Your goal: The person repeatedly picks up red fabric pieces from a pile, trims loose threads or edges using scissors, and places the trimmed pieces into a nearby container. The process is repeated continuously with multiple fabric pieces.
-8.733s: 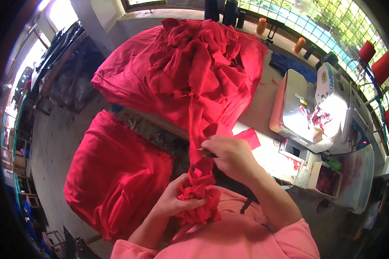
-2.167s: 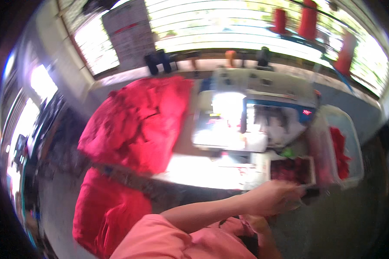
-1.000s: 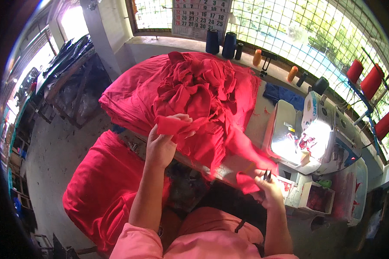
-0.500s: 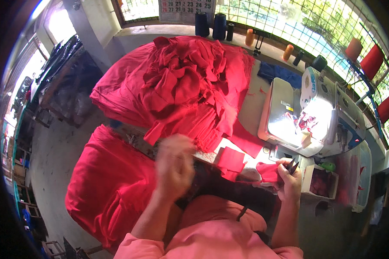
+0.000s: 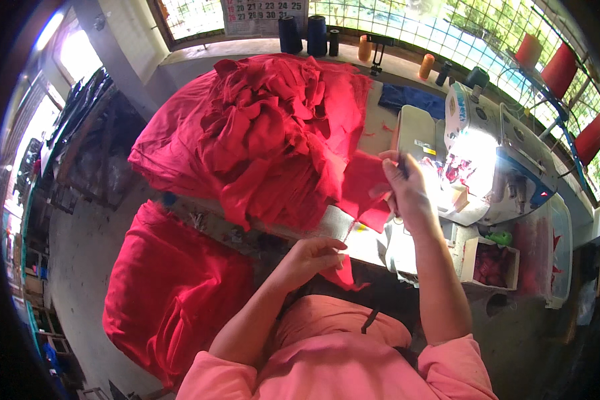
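Two hands: both are at work on one red fabric piece (image 5: 363, 190), which is held up over the front edge of the worktop (image 5: 373, 243), between the big cloth heap and the sewing machine.
Right hand (image 5: 403, 190): raised beside the machine, fingers closed on the right edge of the red piece; a thin dark tool, perhaps small snips, sticks up from the grip, though the view is too blurred to be sure.
Left hand (image 5: 310, 257): lower, near the person's chest, fingers pinched shut on the lower corner of the same red cloth, whose tail (image 5: 343, 275) hangs just below the hand.
Red heap (image 5: 273, 133): a large pile of crumpled red cloth covering the left half of the worktop, touching the held piece.
Sewing machine (image 5: 487, 153): white, brightly lit, just right of the right hand.
Small box (image 5: 490, 263): open, holding red scraps, at the worktop's right front.
Red bundle (image 5: 173, 293): on the floor to the person's left.
Thread cones (image 5: 307, 33): dark ones upright on the window sill behind the heap.
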The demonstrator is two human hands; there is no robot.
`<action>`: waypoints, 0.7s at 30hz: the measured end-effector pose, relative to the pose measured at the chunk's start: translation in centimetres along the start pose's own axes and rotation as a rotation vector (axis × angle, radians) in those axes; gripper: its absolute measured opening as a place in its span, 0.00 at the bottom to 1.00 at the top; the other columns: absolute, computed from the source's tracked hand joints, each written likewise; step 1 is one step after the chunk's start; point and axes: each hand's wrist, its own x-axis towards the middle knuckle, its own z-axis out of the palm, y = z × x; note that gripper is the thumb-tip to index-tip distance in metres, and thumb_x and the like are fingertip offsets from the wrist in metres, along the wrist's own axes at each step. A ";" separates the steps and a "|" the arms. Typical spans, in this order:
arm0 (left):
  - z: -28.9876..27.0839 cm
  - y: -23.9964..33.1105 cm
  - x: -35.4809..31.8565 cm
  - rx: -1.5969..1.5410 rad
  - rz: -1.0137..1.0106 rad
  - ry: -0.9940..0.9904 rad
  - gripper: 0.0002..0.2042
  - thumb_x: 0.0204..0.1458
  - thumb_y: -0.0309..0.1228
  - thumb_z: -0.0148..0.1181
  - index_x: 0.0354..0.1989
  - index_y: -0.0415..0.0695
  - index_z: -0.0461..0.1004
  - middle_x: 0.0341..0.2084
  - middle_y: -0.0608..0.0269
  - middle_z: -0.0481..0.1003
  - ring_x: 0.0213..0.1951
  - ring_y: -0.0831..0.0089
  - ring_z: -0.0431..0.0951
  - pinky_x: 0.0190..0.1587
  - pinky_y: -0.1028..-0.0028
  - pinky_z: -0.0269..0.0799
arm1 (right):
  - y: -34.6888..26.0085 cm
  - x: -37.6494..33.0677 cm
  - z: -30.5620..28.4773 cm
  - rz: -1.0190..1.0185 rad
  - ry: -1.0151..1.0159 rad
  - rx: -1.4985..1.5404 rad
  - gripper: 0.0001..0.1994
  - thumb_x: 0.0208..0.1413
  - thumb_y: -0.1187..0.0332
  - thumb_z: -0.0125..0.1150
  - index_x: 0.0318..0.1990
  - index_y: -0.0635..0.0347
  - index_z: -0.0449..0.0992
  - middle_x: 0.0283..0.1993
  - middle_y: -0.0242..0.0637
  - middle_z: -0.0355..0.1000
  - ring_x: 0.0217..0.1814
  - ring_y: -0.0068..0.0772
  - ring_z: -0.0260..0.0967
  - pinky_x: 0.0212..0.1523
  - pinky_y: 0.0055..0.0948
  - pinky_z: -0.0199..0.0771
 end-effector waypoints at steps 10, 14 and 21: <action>-0.5 -2.1 -2.6 -0.219 -0.150 0.028 0.25 0.43 0.20 0.53 0.50 0.34 0.52 0.29 0.56 0.70 0.33 0.75 0.71 0.39 0.78 0.65 | 10.0 -8.0 -0.5 0.505 -0.642 0.068 0.19 0.55 0.57 0.41 0.46 0.62 0.66 0.19 0.28 0.60 0.16 0.16 0.53 0.15 0.15 0.54; -0.8 -1.9 -3.0 -0.198 -0.123 0.092 0.22 0.40 0.19 0.55 0.43 0.36 0.52 0.28 0.56 0.69 0.32 0.72 0.72 0.39 0.77 0.66 | 8.2 -7.2 1.9 0.510 -0.612 -0.083 0.17 0.54 0.57 0.44 0.40 0.63 0.69 0.16 0.25 0.60 0.13 0.15 0.51 0.13 0.15 0.49; -0.6 -3.2 -2.6 -0.162 -0.029 0.167 0.16 0.39 0.17 0.57 0.30 0.42 0.54 0.24 0.61 0.66 0.29 0.76 0.68 0.35 0.77 0.66 | 9.7 -6.6 2.2 0.530 -0.557 0.141 0.11 0.51 0.64 0.50 0.34 0.64 0.70 0.16 0.26 0.59 0.14 0.13 0.50 0.13 0.13 0.47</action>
